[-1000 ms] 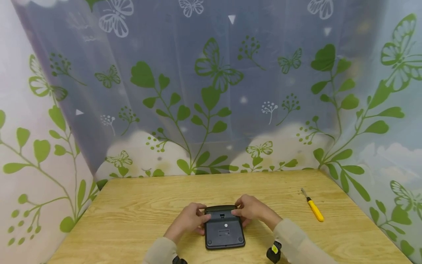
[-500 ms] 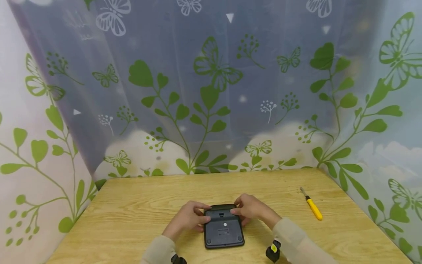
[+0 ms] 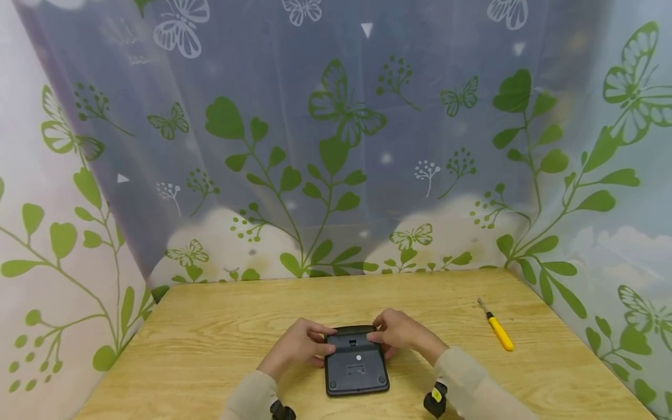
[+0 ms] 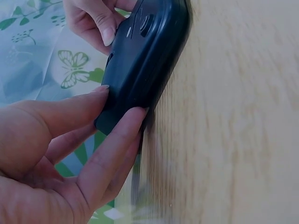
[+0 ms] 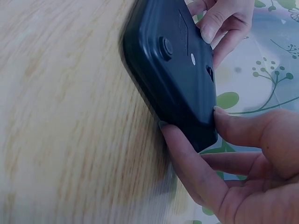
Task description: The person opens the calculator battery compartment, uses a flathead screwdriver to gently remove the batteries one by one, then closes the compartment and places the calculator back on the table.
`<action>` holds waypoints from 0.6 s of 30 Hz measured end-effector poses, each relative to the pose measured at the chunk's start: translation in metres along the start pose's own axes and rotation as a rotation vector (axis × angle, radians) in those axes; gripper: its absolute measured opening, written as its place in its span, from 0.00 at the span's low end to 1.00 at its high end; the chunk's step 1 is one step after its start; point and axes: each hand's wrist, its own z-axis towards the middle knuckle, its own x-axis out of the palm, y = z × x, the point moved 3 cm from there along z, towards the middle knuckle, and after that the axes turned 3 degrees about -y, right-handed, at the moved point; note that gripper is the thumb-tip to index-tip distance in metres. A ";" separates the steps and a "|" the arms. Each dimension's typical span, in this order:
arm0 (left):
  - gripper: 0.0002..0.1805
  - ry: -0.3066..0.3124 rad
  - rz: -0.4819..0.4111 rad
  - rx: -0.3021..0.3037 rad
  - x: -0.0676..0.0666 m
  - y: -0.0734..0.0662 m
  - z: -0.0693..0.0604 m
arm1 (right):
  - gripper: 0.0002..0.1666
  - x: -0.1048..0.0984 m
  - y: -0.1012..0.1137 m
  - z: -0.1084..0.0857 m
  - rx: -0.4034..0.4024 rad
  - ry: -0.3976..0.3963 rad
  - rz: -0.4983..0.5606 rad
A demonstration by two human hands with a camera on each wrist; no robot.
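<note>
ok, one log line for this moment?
black device: underside up | left hand: grips its left side | right hand: grips its right side | yellow tool: on table at right, unheld

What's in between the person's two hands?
Between the left hand and the right hand is a black device, gripped from both sides. The head view shows it clearly.

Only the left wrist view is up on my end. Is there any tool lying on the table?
Observer: Yes. The head view shows a yellow-handled tool lying on the table, to the right of the black device.
Operator: Good. Besides the thumb, what part of the right hand touches the black device?
Observer: The right wrist view shows a fingertip on its side edge.
</note>
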 end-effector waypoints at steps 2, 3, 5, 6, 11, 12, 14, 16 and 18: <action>0.23 0.001 -0.006 0.001 0.000 0.001 0.000 | 0.28 0.000 0.000 0.000 -0.004 0.000 -0.009; 0.23 0.002 -0.009 0.002 0.000 0.002 0.001 | 0.28 0.000 -0.001 0.000 -0.005 0.001 -0.013; 0.23 0.004 -0.015 0.003 0.000 0.001 0.000 | 0.28 -0.002 0.001 -0.001 -0.007 -0.005 -0.028; 0.23 0.005 -0.016 0.003 0.000 0.001 0.000 | 0.28 -0.003 0.001 -0.002 -0.008 -0.008 -0.035; 0.23 0.006 -0.014 -0.002 0.000 0.000 -0.001 | 0.31 -0.014 0.007 -0.009 -0.005 -0.018 -0.074; 0.23 0.006 -0.014 -0.002 0.000 0.000 -0.001 | 0.31 -0.017 0.008 -0.011 -0.004 -0.015 -0.073; 0.23 0.007 -0.014 0.001 0.000 0.000 -0.001 | 0.31 -0.023 0.009 -0.015 -0.009 -0.020 -0.084; 0.23 0.007 -0.011 0.008 0.000 -0.001 -0.001 | 0.30 -0.030 0.009 -0.019 -0.020 -0.020 -0.095; 0.23 0.005 -0.007 0.014 0.000 0.000 -0.001 | 0.29 -0.035 0.008 -0.022 -0.030 -0.023 -0.109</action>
